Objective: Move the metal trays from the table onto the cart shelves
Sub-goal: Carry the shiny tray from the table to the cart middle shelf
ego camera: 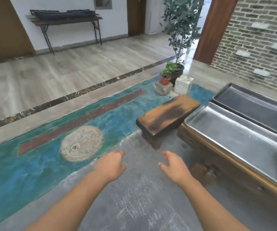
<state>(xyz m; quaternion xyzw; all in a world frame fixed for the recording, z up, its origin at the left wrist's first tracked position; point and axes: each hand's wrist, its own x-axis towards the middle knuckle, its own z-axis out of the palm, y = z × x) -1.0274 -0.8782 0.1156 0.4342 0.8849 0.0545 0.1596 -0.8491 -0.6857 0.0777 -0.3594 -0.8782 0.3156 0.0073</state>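
Two shallow metal trays lie side by side on a wooden table (pixel 221 157) at the right. The near metal tray (pixel 239 139) is closest to me; the far metal tray (pixel 258 105) sits behind it, cut off by the frame edge. My left hand (pixel 111 165) and my right hand (pixel 174 167) hover over the grey floor, left of the table, both empty with fingers loosely curled and apart. My right hand is a short way from the near tray's corner. No cart is in view.
A low wooden stool (pixel 166 116) stands just left of the table. Potted plants (pixel 172 72) and a white block (pixel 183 85) sit beyond it. A folding table (pixel 67 20) stacked with dark trays stands against the far wall. A brick wall (pixel 258 39) rises behind the trays.
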